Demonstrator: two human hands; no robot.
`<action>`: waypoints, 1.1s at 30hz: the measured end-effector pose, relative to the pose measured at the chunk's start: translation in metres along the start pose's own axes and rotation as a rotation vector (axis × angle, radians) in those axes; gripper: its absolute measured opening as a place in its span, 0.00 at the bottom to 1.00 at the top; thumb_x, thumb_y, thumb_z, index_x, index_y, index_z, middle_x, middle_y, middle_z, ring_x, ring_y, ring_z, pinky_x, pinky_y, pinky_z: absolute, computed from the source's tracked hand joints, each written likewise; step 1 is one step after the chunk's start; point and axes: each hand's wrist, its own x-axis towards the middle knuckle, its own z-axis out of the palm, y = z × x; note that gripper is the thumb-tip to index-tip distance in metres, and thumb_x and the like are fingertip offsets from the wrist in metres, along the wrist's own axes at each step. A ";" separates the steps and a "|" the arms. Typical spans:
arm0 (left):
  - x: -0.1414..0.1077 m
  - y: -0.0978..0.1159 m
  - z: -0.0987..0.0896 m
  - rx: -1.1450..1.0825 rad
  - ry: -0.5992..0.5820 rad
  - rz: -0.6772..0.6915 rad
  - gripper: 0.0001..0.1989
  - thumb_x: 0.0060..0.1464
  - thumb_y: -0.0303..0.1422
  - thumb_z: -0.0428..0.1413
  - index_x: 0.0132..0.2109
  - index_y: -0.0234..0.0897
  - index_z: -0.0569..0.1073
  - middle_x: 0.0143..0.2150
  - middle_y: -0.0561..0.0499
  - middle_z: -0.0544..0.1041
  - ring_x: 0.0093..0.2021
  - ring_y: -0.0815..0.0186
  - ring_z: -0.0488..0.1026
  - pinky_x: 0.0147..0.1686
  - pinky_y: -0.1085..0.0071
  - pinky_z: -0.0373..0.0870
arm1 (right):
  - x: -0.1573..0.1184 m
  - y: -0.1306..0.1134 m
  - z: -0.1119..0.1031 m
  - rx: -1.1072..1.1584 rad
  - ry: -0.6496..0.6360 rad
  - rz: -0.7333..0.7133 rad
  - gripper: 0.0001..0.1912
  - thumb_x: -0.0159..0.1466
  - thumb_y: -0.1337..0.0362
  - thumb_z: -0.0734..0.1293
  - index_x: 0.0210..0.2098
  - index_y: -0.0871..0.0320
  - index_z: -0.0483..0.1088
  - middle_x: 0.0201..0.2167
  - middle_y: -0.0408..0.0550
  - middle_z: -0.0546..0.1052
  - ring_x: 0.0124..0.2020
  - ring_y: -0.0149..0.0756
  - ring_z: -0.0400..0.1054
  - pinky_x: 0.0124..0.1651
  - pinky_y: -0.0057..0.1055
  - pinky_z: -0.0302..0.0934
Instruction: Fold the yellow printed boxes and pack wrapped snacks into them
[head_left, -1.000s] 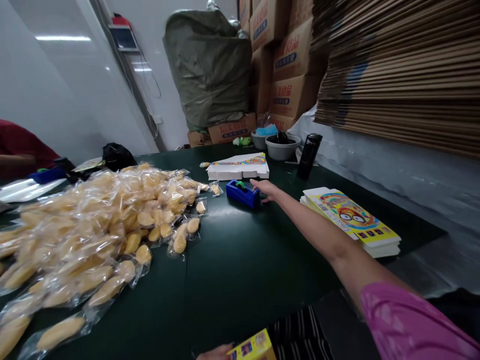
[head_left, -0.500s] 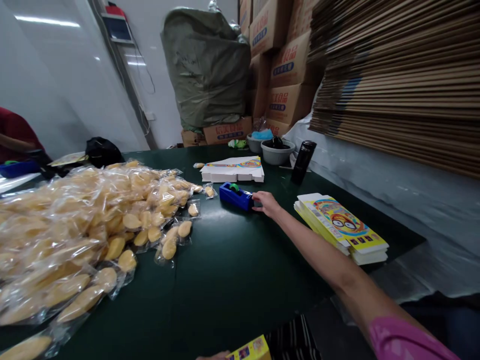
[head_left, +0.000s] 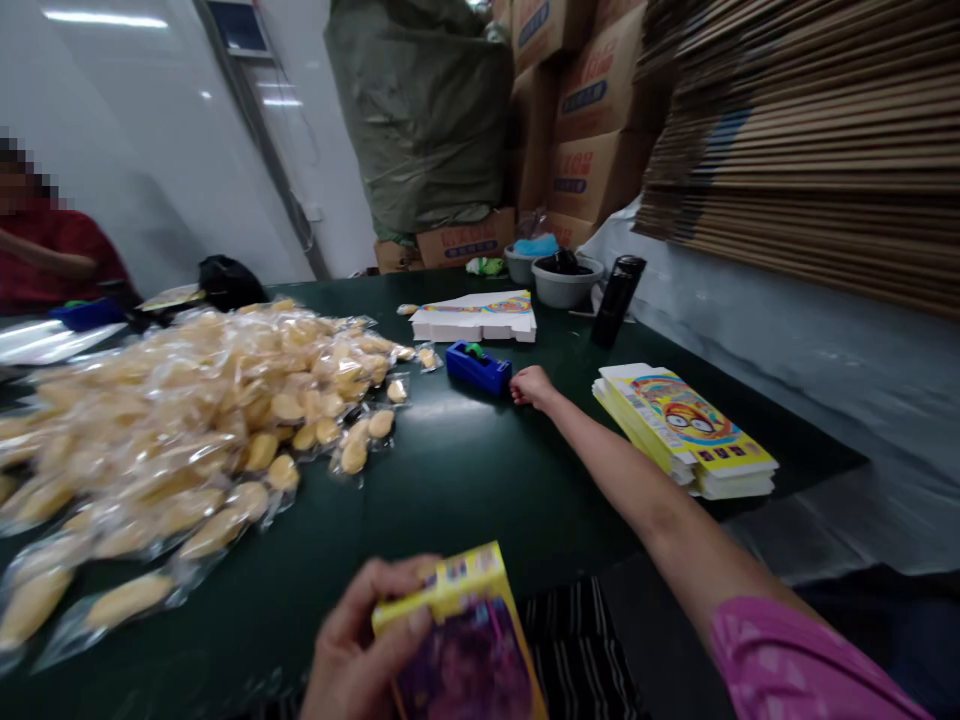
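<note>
In my left hand (head_left: 375,630) is a small yellow printed carton (head_left: 476,650), gripped near its top edge above my lap. My right hand (head_left: 532,387) is stretched out over the table, its fingers closed beside the cutting end of a blue tape dispenser (head_left: 480,368) with a green core. Whatever those fingers pinch is too small to make out. Right of that arm lies a stack of flat yellow printed cartons (head_left: 690,430). A large heap of clear-wrapped, pale yellow oval pieces (head_left: 225,400) covers the table's left side.
Behind the dispenser lies a pile of white carton blanks (head_left: 474,325). A black bottle (head_left: 619,300) and grey basins (head_left: 566,285) stand at the back right. Stacked flat cardboard (head_left: 810,150) rises on the right. A person in red (head_left: 67,255) sits at far left.
My left hand has risen into view with the yellow carton. The right hand's fingers have closed at the dispenser's end. The whole view has shifted slightly.
</note>
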 end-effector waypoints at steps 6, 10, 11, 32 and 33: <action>0.013 0.054 0.001 0.350 0.035 0.928 0.07 0.49 0.25 0.64 0.37 0.39 0.76 0.46 0.48 0.81 0.48 0.61 0.78 0.44 0.69 0.78 | -0.109 -0.013 0.000 0.236 -0.199 -0.181 0.13 0.64 0.65 0.67 0.24 0.59 0.63 0.17 0.35 0.60 0.16 0.22 0.53 0.17 0.20 0.49; 0.032 0.043 -0.005 0.633 0.036 1.183 0.10 0.53 0.23 0.61 0.42 0.39 0.74 0.48 0.47 0.79 0.51 0.60 0.77 0.49 0.61 0.76 | -0.207 0.001 0.021 0.466 -0.581 -0.213 0.13 0.56 0.57 0.72 0.24 0.56 0.66 0.15 0.35 0.61 0.13 0.22 0.51 0.17 0.23 0.49; 0.035 0.039 -0.007 0.690 0.038 1.224 0.11 0.53 0.22 0.60 0.43 0.39 0.74 0.49 0.46 0.79 0.51 0.59 0.76 0.51 0.59 0.75 | -0.224 0.005 0.031 0.537 -0.688 -0.181 0.14 0.55 0.56 0.72 0.24 0.56 0.66 0.15 0.35 0.62 0.13 0.22 0.51 0.17 0.23 0.47; 0.014 0.034 0.004 0.663 0.107 1.255 0.13 0.52 0.21 0.61 0.43 0.41 0.75 0.50 0.50 0.79 0.50 0.61 0.77 0.50 0.63 0.76 | -0.212 0.044 0.096 0.490 -0.756 -0.143 0.28 0.46 0.44 0.77 0.32 0.57 0.65 0.19 0.42 0.75 0.14 0.28 0.64 0.15 0.24 0.58; 0.010 0.033 0.007 0.590 0.129 1.205 0.12 0.52 0.22 0.61 0.42 0.41 0.75 0.49 0.50 0.79 0.49 0.62 0.78 0.48 0.67 0.76 | -0.211 0.044 0.096 0.462 -0.713 -0.197 0.27 0.46 0.44 0.77 0.29 0.56 0.63 0.18 0.41 0.74 0.14 0.27 0.63 0.15 0.23 0.56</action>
